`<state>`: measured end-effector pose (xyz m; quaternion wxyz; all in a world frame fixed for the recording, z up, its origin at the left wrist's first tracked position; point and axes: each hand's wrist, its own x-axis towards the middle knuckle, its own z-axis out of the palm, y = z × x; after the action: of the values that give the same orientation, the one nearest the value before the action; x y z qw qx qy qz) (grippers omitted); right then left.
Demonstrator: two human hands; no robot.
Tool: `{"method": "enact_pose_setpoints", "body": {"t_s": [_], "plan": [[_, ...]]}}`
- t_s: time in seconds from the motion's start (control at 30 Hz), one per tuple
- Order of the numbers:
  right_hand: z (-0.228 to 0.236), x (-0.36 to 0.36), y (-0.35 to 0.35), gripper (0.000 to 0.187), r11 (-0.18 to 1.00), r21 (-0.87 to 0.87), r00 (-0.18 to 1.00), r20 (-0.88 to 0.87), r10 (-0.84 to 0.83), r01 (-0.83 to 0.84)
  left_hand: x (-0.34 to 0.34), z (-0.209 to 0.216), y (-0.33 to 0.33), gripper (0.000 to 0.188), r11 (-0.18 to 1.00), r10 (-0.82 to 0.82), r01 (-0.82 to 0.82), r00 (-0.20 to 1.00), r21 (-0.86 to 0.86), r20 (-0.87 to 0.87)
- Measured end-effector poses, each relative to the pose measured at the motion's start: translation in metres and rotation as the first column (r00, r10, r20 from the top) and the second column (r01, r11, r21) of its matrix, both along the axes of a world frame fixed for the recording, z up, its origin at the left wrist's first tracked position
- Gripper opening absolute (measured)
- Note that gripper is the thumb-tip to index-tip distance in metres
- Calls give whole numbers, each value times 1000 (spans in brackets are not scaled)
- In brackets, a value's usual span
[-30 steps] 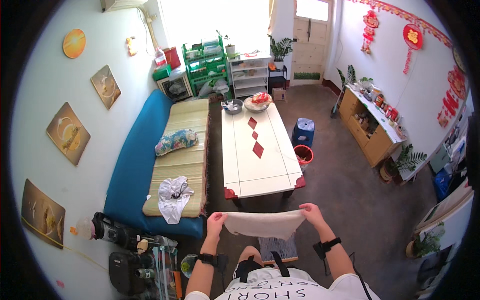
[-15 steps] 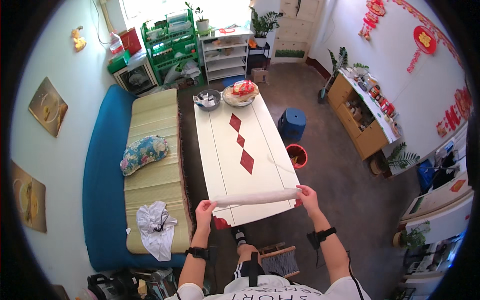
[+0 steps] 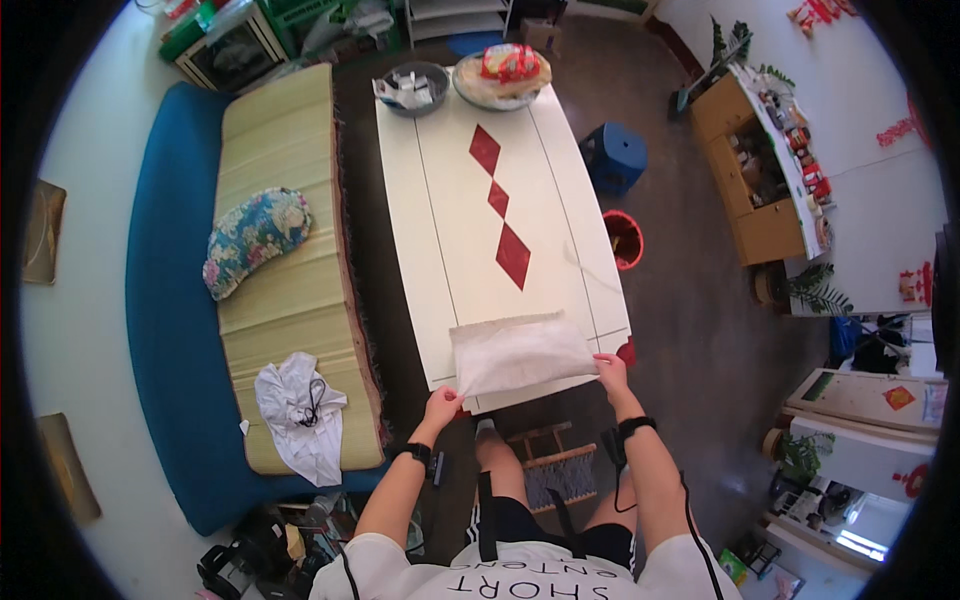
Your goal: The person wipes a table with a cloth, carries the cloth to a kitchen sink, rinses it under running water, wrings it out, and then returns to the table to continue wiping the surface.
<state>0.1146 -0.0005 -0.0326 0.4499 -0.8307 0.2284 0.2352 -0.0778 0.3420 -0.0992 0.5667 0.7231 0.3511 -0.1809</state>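
Observation:
A pale, off-white cloth (image 3: 522, 355) lies spread over the near end of the white table (image 3: 450, 220), wider than it is deep. My left hand (image 3: 443, 408) pinches its near left corner. At the near right corner, my right hand (image 3: 612, 373) grips the cloth between thumb and fingers. The far edge of the cloth rests on the tabletop and looks a little frayed. Red diamond shapes (image 3: 513, 256) decorate the table beyond it.
A grey basin (image 3: 432, 108) and a bowl with a red package (image 3: 510, 64) stand at the table's far end. Right of the table are a blue stool (image 3: 615, 158) and a red bin (image 3: 624, 240). A mat-covered sofa (image 3: 275, 260) runs along the left; a small folding stool (image 3: 558, 478) is by my legs.
The cloth, earlier held taut as a narrow strip above the table's near end, now lies opened out on it. Both hands still hold its near corners. My view has tilted down.

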Motion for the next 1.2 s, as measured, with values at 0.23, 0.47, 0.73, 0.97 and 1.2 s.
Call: {"method": "enact_pose_setpoints", "body": {"t_s": [0.23, 0.47, 0.73, 0.97, 1.2], "plan": [[-56, 9, -4, 24, 946, -229, 973, -32, 228, -229, 2, -15, -11, 19, 954, -66, -26, 953, -298, -296], [-83, 44, 16, 35, 895, -264, 900, 155, 408, -360, 20, 13, -17, 42, 856, 497, -504, 864, -114, -86], [-79, 62, 65, 43, 474, -243, 407, 281, 869, -846, 24, 17, -102, 55, 879, 128, -126, 991, 460, 26], [-108, 37, 52, 56, -120, -556, -223, 121, 967, -822, 98, -29, -139, 67, 628, -449, 467, 871, 623, -201], [-173, 46, 85, 56, -136, -484, -251, 182, 951, -864, 90, -93, -100, 65, 618, -447, 486, 864, 618, -231]]}}
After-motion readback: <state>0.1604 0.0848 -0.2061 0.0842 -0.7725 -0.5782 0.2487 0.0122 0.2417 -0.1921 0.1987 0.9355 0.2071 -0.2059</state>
